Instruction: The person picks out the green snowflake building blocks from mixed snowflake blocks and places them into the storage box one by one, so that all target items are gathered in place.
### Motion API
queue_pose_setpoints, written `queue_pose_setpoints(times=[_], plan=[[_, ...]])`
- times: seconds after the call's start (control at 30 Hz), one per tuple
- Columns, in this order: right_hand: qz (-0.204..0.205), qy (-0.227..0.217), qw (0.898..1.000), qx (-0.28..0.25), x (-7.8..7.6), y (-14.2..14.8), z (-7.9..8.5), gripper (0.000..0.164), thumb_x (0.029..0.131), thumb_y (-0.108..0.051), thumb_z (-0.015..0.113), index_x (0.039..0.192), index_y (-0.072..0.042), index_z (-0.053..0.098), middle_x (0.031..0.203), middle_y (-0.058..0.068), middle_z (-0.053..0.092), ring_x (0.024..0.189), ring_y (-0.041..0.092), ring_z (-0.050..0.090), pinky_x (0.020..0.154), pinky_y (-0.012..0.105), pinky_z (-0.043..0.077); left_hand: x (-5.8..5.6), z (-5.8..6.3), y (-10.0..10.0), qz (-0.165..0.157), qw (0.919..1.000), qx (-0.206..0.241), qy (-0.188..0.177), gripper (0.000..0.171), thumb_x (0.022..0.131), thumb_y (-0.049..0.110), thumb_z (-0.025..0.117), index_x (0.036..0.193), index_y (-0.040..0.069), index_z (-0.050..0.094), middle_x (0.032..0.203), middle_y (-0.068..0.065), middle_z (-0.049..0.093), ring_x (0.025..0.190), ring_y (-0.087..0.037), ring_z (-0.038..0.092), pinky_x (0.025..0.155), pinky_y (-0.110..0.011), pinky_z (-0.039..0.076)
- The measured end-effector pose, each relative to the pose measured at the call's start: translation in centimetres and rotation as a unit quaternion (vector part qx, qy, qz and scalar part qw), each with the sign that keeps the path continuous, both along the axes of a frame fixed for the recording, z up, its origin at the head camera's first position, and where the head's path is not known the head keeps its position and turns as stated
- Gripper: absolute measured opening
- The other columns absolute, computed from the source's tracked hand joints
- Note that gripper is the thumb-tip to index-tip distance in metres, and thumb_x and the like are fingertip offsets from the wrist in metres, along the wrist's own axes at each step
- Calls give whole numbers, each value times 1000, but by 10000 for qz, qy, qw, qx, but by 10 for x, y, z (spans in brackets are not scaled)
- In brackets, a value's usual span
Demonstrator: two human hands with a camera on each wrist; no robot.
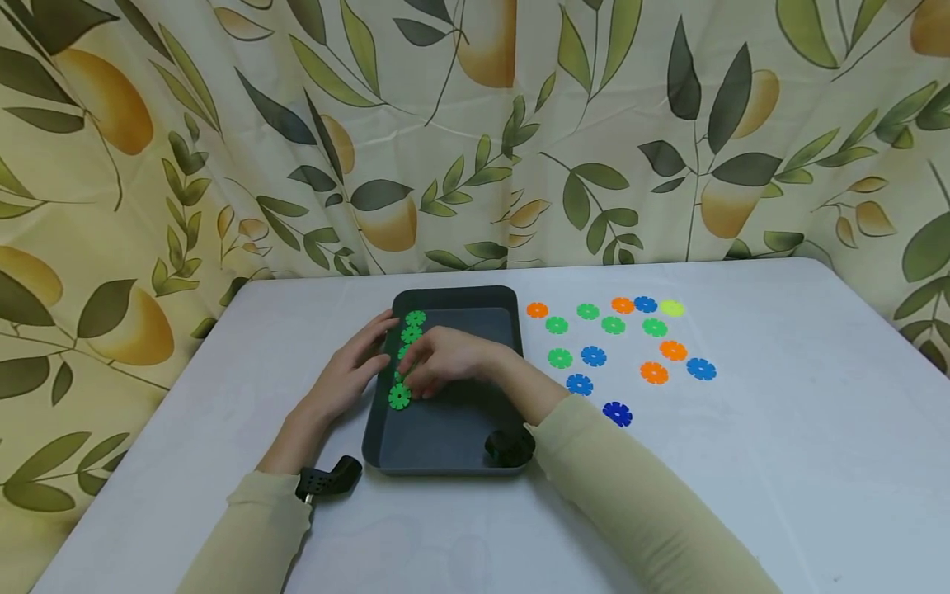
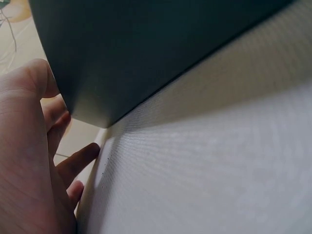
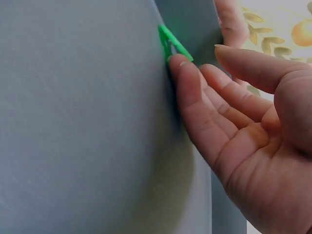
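A dark grey tray (image 1: 445, 441) lies on the white table. Along its left inner side runs a column of several green notched plastic discs (image 1: 399, 397). My right hand (image 1: 456, 359) reaches over the tray and covers part of that column. In the right wrist view, its fingertips touch a tilted green disc (image 3: 176, 44) beside the tray wall, with the thumb held apart. My left hand (image 1: 347, 375) rests against the tray's left rim. The left wrist view shows its fingers lightly extended at the tray's outer wall (image 2: 136, 53).
Right of the tray lie scattered loose discs: orange (image 1: 654, 373), blue (image 1: 701, 369), green (image 1: 560, 358), a yellow one (image 1: 671, 308) and a dark blue one (image 1: 618, 413). A patterned curtain (image 1: 594, 140) hangs behind the table (image 1: 742, 495).
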State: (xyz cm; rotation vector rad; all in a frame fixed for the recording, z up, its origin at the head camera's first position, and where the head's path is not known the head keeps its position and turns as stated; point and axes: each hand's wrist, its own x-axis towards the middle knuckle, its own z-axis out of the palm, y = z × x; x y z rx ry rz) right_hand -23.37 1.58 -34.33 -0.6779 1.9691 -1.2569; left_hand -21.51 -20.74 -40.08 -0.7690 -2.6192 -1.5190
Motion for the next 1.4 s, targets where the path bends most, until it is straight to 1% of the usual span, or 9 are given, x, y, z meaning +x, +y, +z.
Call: queue_pose_setpoints(times=[0.2, 0.37, 0.57, 0.73, 0.93, 1.03, 1.27, 1.4], plan=[[19, -118, 9999, -31, -1, 5, 2, 26, 97, -3, 63, 119, 10, 65, 98, 15, 71, 85, 23, 70, 80, 33, 60, 1, 1, 1, 9, 10000, -47, -34, 51, 102, 7, 50, 152, 6, 43, 165, -1, 25, 147, -28, 31, 118, -49, 27], [56, -236, 9997, -69, 0, 6, 2, 26, 98, -4, 61, 119, 11, 64, 99, 16, 71, 86, 24, 70, 81, 34, 59, 1, 1, 2, 5, 10000, -36, -79, 51, 102, 6, 50, 153, 6, 43, 165, -1, 25, 147, -28, 31, 118, -48, 26], [-35, -357, 9992, -170, 0, 7, 3, 27, 99, -3, 60, 120, 12, 64, 102, 17, 71, 87, 22, 69, 83, 35, 59, 1, 2, 2, 37, 9999, -80, -73, 51, 102, 7, 49, 152, 6, 43, 165, -1, 25, 147, -27, 31, 118, -48, 26], [-77, -384, 9990, -218, -1, 8, 3, 28, 99, -3, 60, 122, 12, 63, 106, 19, 71, 90, 22, 69, 85, 34, 58, 1, 2, 2, 81, 9999, -103, -77, 51, 102, 7, 49, 153, 7, 43, 165, -1, 25, 147, -26, 31, 119, -49, 25], [-65, -341, 9990, -275, -2, 10, 4, 29, 99, -5, 61, 123, 12, 62, 106, 19, 71, 92, 24, 70, 86, 35, 58, 1, 2, 1, 84, 9999, -99, -88, 51, 102, 7, 50, 153, 7, 43, 165, 0, 25, 147, -26, 31, 119, -48, 25], [-27, -370, 9989, -296, -3, 13, 4, 30, 100, -5, 60, 124, 11, 62, 105, 19, 71, 91, 25, 70, 85, 35, 58, 1, 1, 1, 79, 9999, -103, -90, 51, 102, 7, 50, 153, 7, 43, 165, 0, 25, 147, -25, 31, 119, -48, 25], [186, -675, 9973, -234, -3, 11, 4, 30, 100, -5, 59, 125, 11, 61, 105, 19, 70, 89, 25, 71, 84, 37, 59, 1, 1, 0, 62, 9999, -103, -66, 51, 102, 7, 50, 153, 7, 43, 165, 0, 25, 147, -27, 31, 118, -50, 26], [167, -637, 9975, -269, -2, 9, 3, 30, 101, -5, 59, 126, 12, 61, 105, 19, 70, 90, 24, 71, 84, 36, 59, 0, 0, 0, 60, 9999, -101, -65, 51, 102, 8, 50, 153, 7, 43, 165, -1, 25, 147, -27, 32, 118, -50, 27]])
